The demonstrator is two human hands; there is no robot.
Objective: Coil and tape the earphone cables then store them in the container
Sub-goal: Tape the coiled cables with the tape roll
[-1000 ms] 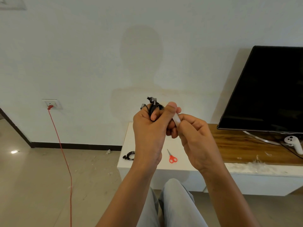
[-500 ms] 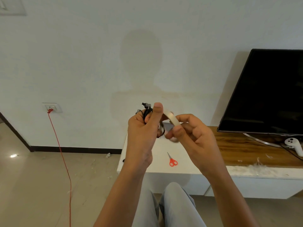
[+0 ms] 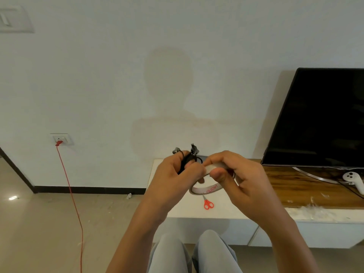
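Note:
My left hand (image 3: 173, 178) grips a coiled black earphone cable (image 3: 187, 159); its earbuds stick up above my fingers. Close beside it, my right hand (image 3: 238, 178) holds a roll of clear tape (image 3: 208, 189), thumb pressed on the top of the ring. The two hands touch in front of the white table (image 3: 226, 210). Red-handled scissors (image 3: 207, 203) lie on the table below my hands. No container is in view.
A black TV screen (image 3: 323, 119) stands on the wooden top (image 3: 295, 186) at right, with a white controller (image 3: 354, 181) beside its stand. A red cord (image 3: 72, 198) hangs from a wall socket (image 3: 62, 139) down to the floor at left. My knees (image 3: 195, 251) sit below.
The camera tilted up, so my hands sit lower in view. The tape roll has come into full sight in my right hand, drawn a little away from the cable coil.

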